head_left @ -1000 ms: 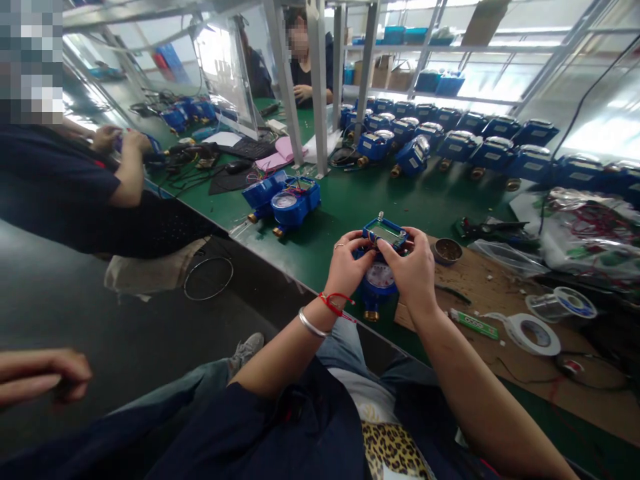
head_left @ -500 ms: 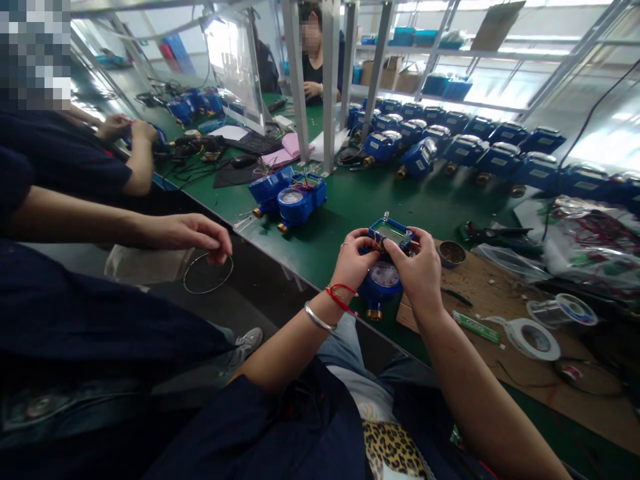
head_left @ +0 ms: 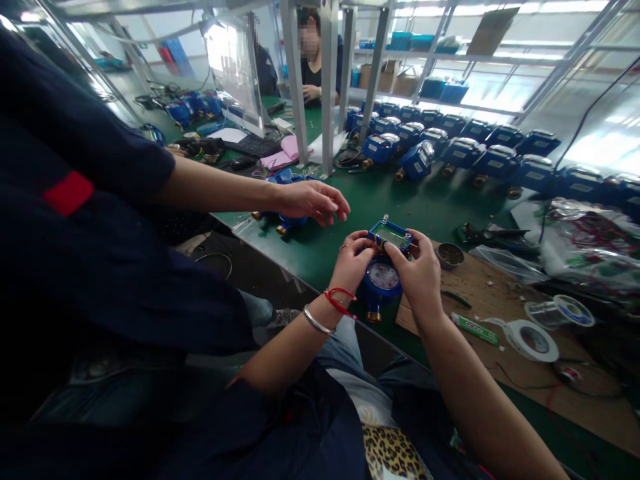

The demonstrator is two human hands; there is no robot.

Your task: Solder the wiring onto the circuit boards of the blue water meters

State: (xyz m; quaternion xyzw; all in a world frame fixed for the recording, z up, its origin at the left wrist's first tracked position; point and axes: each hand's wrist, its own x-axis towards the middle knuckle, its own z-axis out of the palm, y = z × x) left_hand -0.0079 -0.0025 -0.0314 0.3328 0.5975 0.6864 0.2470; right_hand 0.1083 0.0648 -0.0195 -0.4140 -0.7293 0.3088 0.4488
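Observation:
A blue water meter (head_left: 383,276) with a round dial and a brass threaded end stands on the green bench in front of me. Above its dial is a blue housing with a circuit board and display (head_left: 393,235), tilted toward me. My left hand (head_left: 354,261) grips the near left side of this housing, fingers closed near some thin wires. From the other side my right hand (head_left: 419,264) holds it, thumb pressed on the near edge and fingers round the right side. The fingertips partly hide the wires.
A co-worker's arm and hand (head_left: 320,200) reach over the bench from the left, partly covering other meters. Rows of blue meters (head_left: 495,160) stand behind. On the right lie cardboard (head_left: 530,400), a tape roll (head_left: 533,339), a solder spool (head_left: 573,312), a small round tin (head_left: 451,255) and pliers (head_left: 493,235).
The co-worker has stepped closer, and that person's hand has moved right over the bench toward my meter. My hands stay on the housing with only slight finger movement.

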